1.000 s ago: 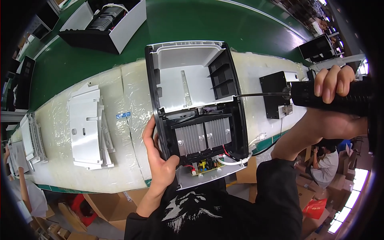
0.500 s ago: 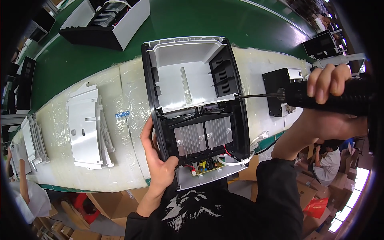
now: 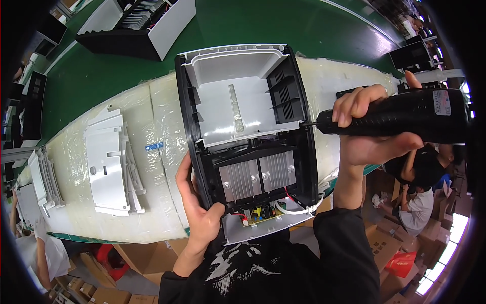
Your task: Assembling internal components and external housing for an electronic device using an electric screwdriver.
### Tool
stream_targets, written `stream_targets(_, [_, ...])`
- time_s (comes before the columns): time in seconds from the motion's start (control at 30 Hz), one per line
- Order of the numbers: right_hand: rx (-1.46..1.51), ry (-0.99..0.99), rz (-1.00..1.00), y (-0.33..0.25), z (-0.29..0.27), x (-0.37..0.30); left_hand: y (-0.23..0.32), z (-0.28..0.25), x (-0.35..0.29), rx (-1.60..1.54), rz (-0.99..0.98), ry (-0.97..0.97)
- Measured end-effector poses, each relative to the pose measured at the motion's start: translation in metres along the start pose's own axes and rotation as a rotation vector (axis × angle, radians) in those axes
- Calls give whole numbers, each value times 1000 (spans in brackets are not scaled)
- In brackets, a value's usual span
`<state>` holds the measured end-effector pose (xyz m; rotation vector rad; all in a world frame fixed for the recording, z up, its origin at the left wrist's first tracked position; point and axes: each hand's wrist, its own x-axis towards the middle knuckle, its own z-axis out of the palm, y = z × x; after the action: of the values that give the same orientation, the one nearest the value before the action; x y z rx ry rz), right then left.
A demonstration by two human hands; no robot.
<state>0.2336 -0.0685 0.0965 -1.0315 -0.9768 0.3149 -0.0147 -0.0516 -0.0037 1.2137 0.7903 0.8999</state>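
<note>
An open appliance housing (image 3: 307,157) with black sides and a white tray section lies in front of me. In its lower half sit two finned metal heat sinks (image 3: 238,176) and a small circuit board (image 3: 260,215) with red and white wires. My left hand (image 3: 203,220) grips the housing's lower left edge, thumb on top and fingers along the side. My right hand (image 3: 362,147) is wrapped around a black electric screwdriver (image 3: 400,119), held level. The bit's tip meets the housing's right side, near the tray's lower corner; the screw there is hidden.
White panels (image 3: 109,162) lie stacked to the left on the padded, plastic-covered bench (image 3: 167,111). Another opened unit (image 3: 164,33) stands on the green surface beyond. A white power cord (image 3: 326,182) trails on the right. People and cardboard boxes (image 3: 147,261) are around the bench.
My right hand has brought the screwdriver left, so its body is now close to the housing's side and little of the bit shows. The left hand keeps its grip.
</note>
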Motion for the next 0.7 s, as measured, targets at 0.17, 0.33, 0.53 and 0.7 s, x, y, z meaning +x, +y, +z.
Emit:
stream_targets(0.17, [-3, 2, -42, 3, -1, 0, 1, 1, 0, 20, -1, -2])
stream_targets(0.33, [-147, 69, 34, 2, 3, -4, 0, 1, 0, 26, -2, 4])
stream_targets(0.53, [55, 7, 17, 16, -14, -11, 1, 1, -1, 22, -13, 8])
stream_targets(0.7, [65, -42, -7, 20, -17, -13, 2, 2, -1, 49, -22, 15])
